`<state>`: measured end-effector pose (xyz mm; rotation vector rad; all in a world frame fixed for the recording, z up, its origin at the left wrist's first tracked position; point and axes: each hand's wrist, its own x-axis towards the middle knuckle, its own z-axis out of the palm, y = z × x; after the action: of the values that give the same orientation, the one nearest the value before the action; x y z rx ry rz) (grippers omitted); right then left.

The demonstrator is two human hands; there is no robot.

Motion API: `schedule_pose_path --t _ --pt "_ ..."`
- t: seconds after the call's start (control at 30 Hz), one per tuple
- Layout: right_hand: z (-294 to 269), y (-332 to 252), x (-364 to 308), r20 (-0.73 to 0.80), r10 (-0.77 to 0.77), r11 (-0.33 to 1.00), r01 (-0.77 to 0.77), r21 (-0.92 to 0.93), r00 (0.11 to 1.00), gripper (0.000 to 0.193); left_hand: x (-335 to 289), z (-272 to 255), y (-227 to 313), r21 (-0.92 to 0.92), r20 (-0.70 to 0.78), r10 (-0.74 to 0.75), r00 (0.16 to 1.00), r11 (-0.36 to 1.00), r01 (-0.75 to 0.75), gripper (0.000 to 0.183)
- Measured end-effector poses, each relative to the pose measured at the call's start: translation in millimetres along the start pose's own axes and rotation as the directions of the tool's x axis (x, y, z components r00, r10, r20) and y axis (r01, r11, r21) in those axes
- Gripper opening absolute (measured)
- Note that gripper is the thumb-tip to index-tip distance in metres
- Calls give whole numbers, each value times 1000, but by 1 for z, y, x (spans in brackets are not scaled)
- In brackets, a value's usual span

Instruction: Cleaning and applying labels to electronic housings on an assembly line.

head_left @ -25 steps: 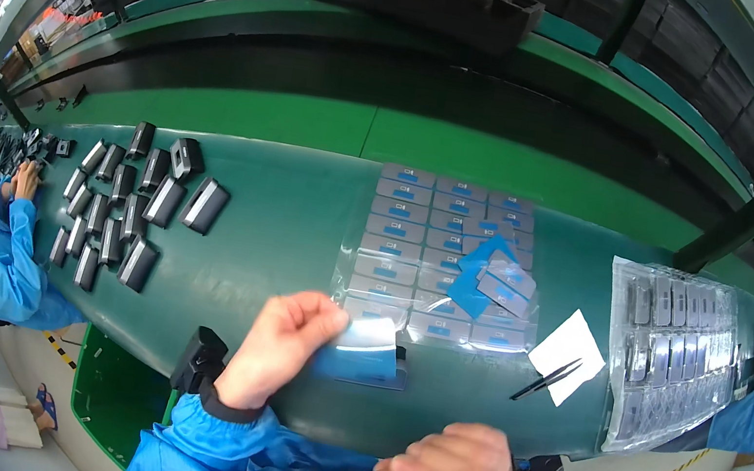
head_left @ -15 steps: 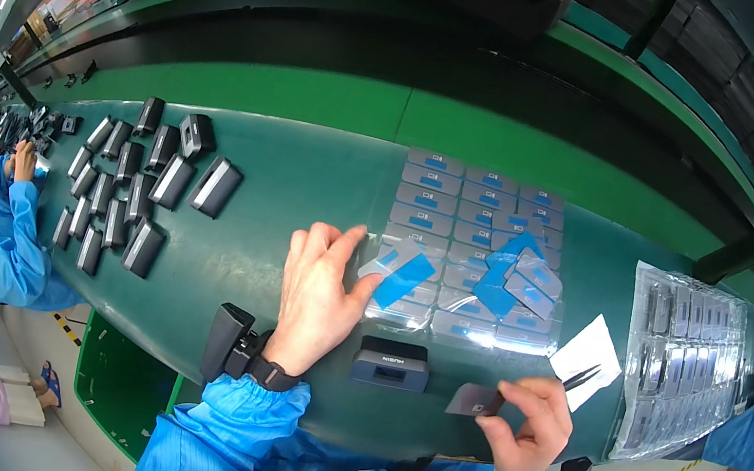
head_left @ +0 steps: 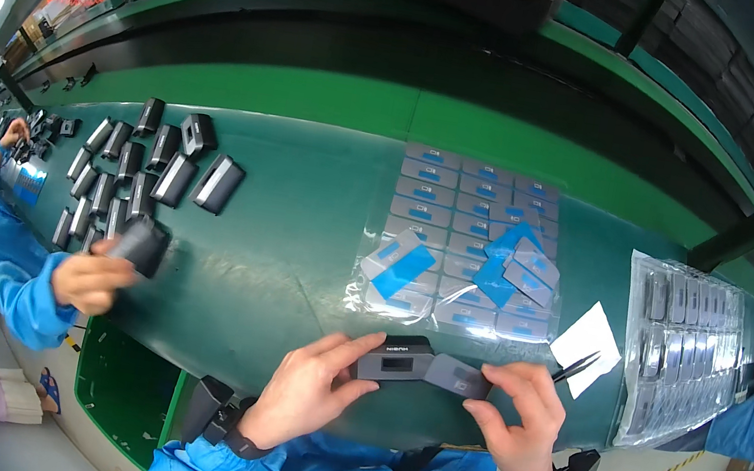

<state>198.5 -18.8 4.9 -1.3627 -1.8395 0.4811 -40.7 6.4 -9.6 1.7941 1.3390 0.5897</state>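
Near the bench's front edge, my left hand (head_left: 313, 388) grips the left end of a dark grey plastic housing (head_left: 395, 361) with a rectangular window in its front. Between the thumb and fingers of my right hand (head_left: 521, 416) is a thin grey panel (head_left: 455, 376). The panel's left end meets or overlaps the housing's right end; whether they touch I cannot tell. Beyond my hands lies a clear plastic sheet of grey panels with blue film (head_left: 423, 194) in rows. Loose panels and blue film strips (head_left: 496, 276) rest on it.
Several dark housings (head_left: 142, 195) stand at the left, where a co-worker's hand (head_left: 93, 281) grasps one. Tweezers (head_left: 577, 366) lie on white paper (head_left: 594, 335) at the right, beside a plastic-wrapped tray of parts (head_left: 682, 353). A green bin (head_left: 120, 392) stands below the bench.
My left hand has come back from the panel sheet and taken hold of the housing. My right hand has brought the panel left against it. A co-worker's arm has reached in at the left.
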Motion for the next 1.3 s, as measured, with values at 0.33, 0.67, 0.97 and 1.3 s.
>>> schedule_pose_path --t 0.33,0.67,0.97,1.3 --pt "18 -19 12 223 -191 971 218 -102 956 35 -17 12 -15 -637 193 -181 964 724 264 58" --pt "27 -16 11 288 -186 973 217 -80 939 33 -17 8 -9 -691 285 -177 942 643 330 58" --pt "25 -16 11 281 -156 979 186 -83 947 32 -16 7 -10 -756 288 -152 946 570 322 59" --pt "28 -15 13 295 -148 979 183 -93 944 34 -17 5 -8 -759 295 -141 945 567 321 50"
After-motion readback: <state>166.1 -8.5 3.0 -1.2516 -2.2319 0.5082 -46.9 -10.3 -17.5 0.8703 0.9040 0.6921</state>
